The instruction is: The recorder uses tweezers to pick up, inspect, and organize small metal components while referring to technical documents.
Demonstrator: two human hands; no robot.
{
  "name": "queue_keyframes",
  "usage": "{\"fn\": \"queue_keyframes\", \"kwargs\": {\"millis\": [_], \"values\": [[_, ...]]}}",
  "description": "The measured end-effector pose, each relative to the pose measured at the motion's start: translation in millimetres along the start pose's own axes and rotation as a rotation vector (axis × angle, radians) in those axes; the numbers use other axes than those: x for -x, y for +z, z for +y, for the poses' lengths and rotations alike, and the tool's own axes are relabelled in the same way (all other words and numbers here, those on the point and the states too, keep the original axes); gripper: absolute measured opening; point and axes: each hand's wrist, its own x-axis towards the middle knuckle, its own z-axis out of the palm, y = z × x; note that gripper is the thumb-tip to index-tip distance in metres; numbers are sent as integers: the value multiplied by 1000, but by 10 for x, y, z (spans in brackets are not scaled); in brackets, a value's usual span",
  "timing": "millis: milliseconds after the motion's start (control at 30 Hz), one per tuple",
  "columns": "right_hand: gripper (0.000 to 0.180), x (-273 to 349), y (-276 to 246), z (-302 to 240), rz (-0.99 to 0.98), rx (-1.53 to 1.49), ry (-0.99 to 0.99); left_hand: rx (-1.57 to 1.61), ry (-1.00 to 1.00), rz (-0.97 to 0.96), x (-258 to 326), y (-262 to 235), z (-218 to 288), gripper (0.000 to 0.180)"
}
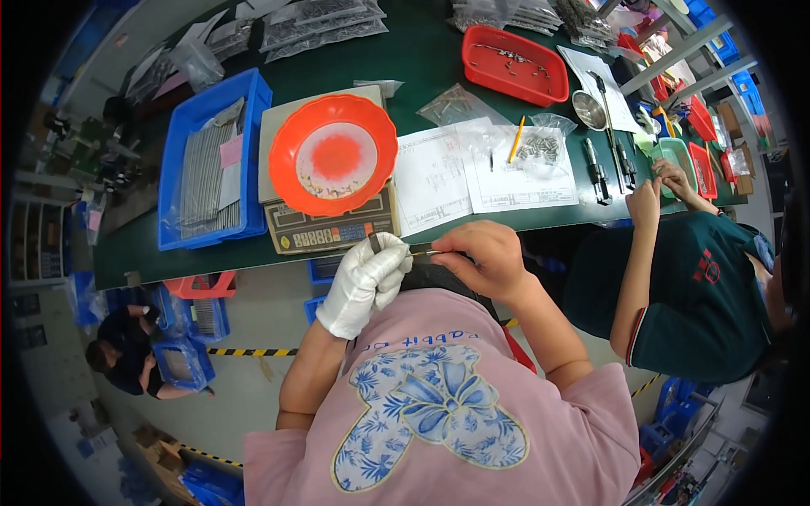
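Note:
In front of my chest, my left hand (364, 287) wears a white glove, its fingers pinched together. A small dark strip (375, 243) shows at those fingers; whatever else they grip is too small to tell. Bare and closed, my right hand (488, 258) pinches a thin rod-shaped tool (421, 253). The tool's brassy tip points left and meets the gloved fingertips. Just beyond both hands stands a weighing scale (332, 232) with a keypad. An orange-red scalloped bowl (284, 160) rests on it, with tiny pieces scattered inside.
Left of the scale, a blue bin (168, 190) holds long thin rods. Drawing sheets (432, 190) lie to the right, with a yellow pen (516, 140) and bagged small metal parts (540, 150). Farther back is a red tray (516, 72). A co-worker's hands (658, 185) work at the right.

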Motion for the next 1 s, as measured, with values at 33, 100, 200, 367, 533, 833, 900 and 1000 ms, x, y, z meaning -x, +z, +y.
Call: {"fn": "queue_keyframes", "kwargs": {"millis": [33, 100, 200, 367, 533, 833, 900, 1000], "values": [[15, -3, -3, 4, -11, 9, -15, -13, 0, 17, 2, 7, 4, 15], [14, -16, -5, 10, -21, 16, -31, -33, -7, 5, 3, -5, 8, 15], [14, -12, -3, 2, -82, 104, -46, -81, 3, 12, 8, 2, 4, 16], [8, 44, 47, 11, -167, 38, 60, -123, 3, 40, 1, -11, 16, 16], [11, 30, 39, -14, -277, 68, 36, -120, -41, 48, 14, -23, 0, 15], [15, -17, -42, 49, -380, 158, 93, -72, -84, 38, -106, -24, 14, 12], [18, 10, 25, 93, -384, 201, -15, -174, 10, 52, -80, 36, 32, 13], [25, 145, 116, 175, -267, -844, 781, -1112, 857, 3, -185, -119, -75, 12]]}}
